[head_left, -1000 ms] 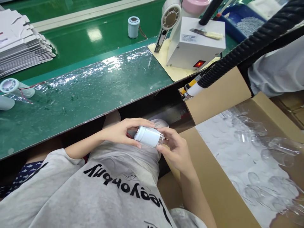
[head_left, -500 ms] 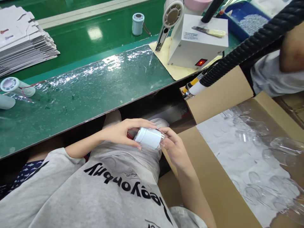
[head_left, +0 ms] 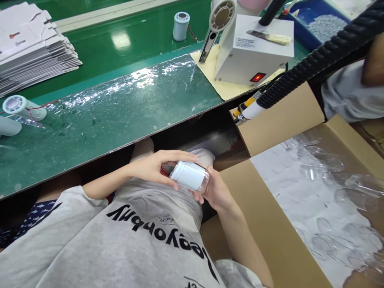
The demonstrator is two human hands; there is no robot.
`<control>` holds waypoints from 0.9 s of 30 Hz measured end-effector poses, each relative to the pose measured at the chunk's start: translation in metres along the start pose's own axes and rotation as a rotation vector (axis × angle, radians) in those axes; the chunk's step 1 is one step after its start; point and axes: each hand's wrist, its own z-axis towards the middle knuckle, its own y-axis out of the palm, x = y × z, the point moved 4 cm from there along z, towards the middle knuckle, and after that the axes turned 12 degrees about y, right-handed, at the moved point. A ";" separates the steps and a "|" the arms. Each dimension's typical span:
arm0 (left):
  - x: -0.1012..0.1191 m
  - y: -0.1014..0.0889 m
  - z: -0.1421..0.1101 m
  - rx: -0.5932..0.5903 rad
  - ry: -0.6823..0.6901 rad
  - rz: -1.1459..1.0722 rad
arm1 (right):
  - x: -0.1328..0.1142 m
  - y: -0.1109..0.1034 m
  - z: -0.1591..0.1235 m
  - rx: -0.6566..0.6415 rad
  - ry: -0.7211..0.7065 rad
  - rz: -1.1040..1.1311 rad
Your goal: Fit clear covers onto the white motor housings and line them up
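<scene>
A light blue cylinder (head_left: 189, 175) lies tilted above my lap, with a clear plastic cover (head_left: 205, 181) around its right end. My left hand (head_left: 160, 168) grips the cylinder's left end, thumb below and fingers over the top. Red wire shows beside that palm. At the other end my right hand (head_left: 214, 190) cups the clear cover, palm against its end and fingertips underneath. Similar blue cylinders stand elsewhere: one upright (head_left: 181, 26) on the green surface at the back, and another with red wires (head_left: 24, 108) lying at the left.
A cardboard box (head_left: 264, 224) with several clear plastic covers (head_left: 324, 164) stands at my right. A white machine (head_left: 255, 52) with a lit red switch sits on the bench, a black ribbed hose (head_left: 318, 52) crossing before it. Stacked white cartons (head_left: 36, 52) lie far left. Another person's sleeve (head_left: 354, 96) shows at right.
My right hand has shifted from pinching the cover's end with its fingertips to cupping it from the end and below. The clear cover shows more plainly. My left hand keeps its grip.
</scene>
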 end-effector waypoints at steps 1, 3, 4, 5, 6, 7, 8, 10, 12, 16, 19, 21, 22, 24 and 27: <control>-0.001 0.000 0.000 0.001 -0.005 -0.005 | 0.001 0.000 0.000 -0.013 0.030 0.002; -0.001 0.000 0.000 0.001 0.002 -0.005 | 0.002 0.001 0.000 -0.042 0.082 0.004; -0.001 0.000 0.000 0.002 0.005 0.001 | 0.003 0.001 0.001 -0.060 0.102 0.006; -0.001 0.000 0.001 0.004 0.006 0.008 | 0.003 0.001 0.001 -0.079 0.121 0.009; -0.001 0.001 0.001 0.007 0.001 0.015 | 0.003 0.001 0.001 -0.100 0.139 0.012; -0.001 0.001 0.002 0.012 -0.007 0.020 | 0.004 0.001 0.001 -0.123 0.156 0.009; 0.000 0.002 0.002 0.022 -0.019 0.024 | 0.005 0.002 0.001 -0.147 0.169 -0.002; 0.002 0.002 0.003 0.053 -0.056 0.019 | 0.009 0.000 0.000 -0.162 0.163 -0.052; 0.004 0.003 0.001 0.100 -0.128 -0.010 | 0.011 -0.006 -0.001 -0.056 0.073 -0.132; 0.005 0.006 -0.002 0.178 -0.265 -0.138 | 0.000 -0.023 -0.013 0.395 -0.468 -0.414; 0.004 0.008 -0.003 0.185 -0.325 -0.210 | -0.008 -0.015 -0.025 0.399 -0.914 -0.750; 0.002 0.009 -0.003 0.165 -0.359 -0.211 | -0.009 -0.010 -0.029 0.328 -1.024 -0.910; 0.001 0.009 -0.003 0.150 -0.364 -0.205 | -0.009 -0.010 -0.029 0.312 -1.011 -0.932; 0.002 0.007 -0.002 0.120 -0.326 -0.178 | -0.009 -0.012 -0.028 0.286 -0.907 -0.840; 0.005 0.004 -0.002 0.068 -0.241 -0.136 | -0.005 -0.016 -0.023 0.230 -0.717 -0.578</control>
